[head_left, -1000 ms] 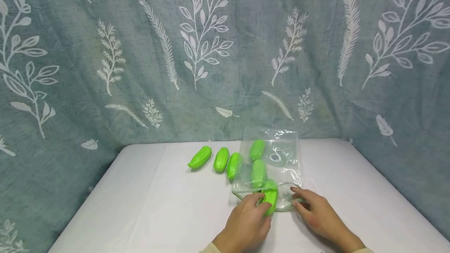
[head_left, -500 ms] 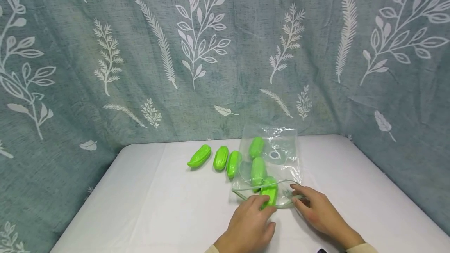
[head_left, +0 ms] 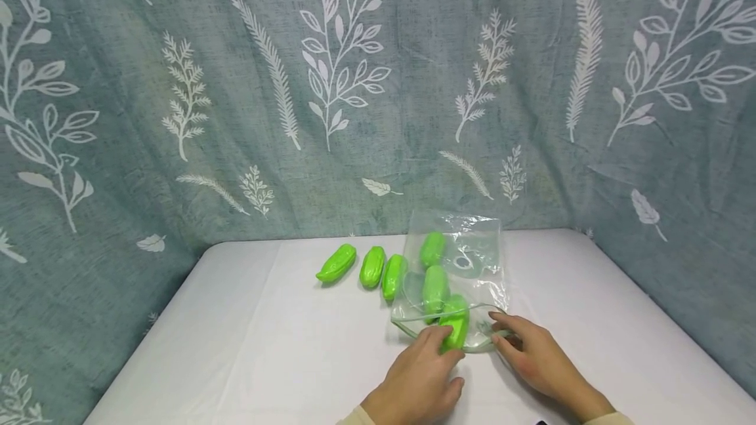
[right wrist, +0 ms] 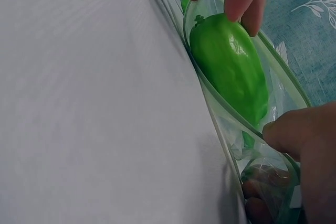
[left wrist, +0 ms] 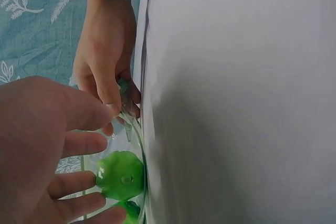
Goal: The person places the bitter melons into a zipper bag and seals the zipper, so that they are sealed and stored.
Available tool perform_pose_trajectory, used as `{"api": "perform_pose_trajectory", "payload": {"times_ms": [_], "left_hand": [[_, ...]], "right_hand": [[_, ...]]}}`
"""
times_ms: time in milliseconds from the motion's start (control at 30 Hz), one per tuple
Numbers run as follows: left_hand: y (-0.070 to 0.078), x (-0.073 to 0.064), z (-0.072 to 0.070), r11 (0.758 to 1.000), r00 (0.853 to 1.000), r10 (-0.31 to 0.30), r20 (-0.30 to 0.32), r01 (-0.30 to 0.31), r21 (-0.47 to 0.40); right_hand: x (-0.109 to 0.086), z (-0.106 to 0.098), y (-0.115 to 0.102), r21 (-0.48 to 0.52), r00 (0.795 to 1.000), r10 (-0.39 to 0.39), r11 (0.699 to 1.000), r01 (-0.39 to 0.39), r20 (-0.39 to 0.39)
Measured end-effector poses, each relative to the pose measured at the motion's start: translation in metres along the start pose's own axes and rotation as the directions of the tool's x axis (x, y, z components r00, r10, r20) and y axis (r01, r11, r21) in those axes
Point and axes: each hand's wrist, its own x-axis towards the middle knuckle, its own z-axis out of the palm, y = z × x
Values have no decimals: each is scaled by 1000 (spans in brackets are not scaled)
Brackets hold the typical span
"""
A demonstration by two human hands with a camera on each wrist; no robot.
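Note:
A clear plastic zip bag (head_left: 481,241) lies flat, its mouth facing me and held apart. Just inside the mouth rests a glossy green ridged vegetable (right wrist: 228,61), long and blunt-ended. My left hand (head_left: 420,372) is at its near end, fingers spread and fairly straight, fingertips against it; in the left wrist view the thumb stands away from this vegetable (left wrist: 119,174). My right hand (head_left: 534,356) pinches the right side of the bag's rim (right wrist: 283,72), with fingers behind the plastic. Farther inside the bag lie two more green vegetables, one middle (head_left: 436,286) and one far (head_left: 434,249).
Left of the bag, three similar loose green vegetables lie on the white table (head_left: 283,346): one left (head_left: 337,263), one middle (head_left: 372,267), one right (head_left: 392,277) beside the bag's edge. A leaf-patterned curtain (head_left: 378,97) hangs behind the table.
My left hand has loosened its grip on the near vegetable, thumb and fingers moving apart and back toward me. That vegetable sits slightly deeper in the bag. My right hand keeps its pinch.

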Motion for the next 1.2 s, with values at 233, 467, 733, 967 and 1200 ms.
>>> {"api": "perform_pose_trajectory", "payload": {"times_ms": [233,467,733,967,1200], "left_hand": [[-2,2,4,1000,999,-19,33,20,-4],[-6,5,7,1000,999,-9,46,9,-9],[-8,9,10,999,996,-33,80,36,-37],[-8,15,14,998,996,-33,85,38,-56],[-8,17,17,993,991,-62,117,73,-94]], "right_hand": [[0,0,1,9,1000,-4,1000,4,-6],[1,0,2,-3,1000,-6,1000,6,0],[1,-1,0,-7,1000,2,1000,-2,12],[1,-2,1,-7,1000,-8,1000,8,-2],[-1,-1,2,-17,1000,-19,1000,19,-8]]}}
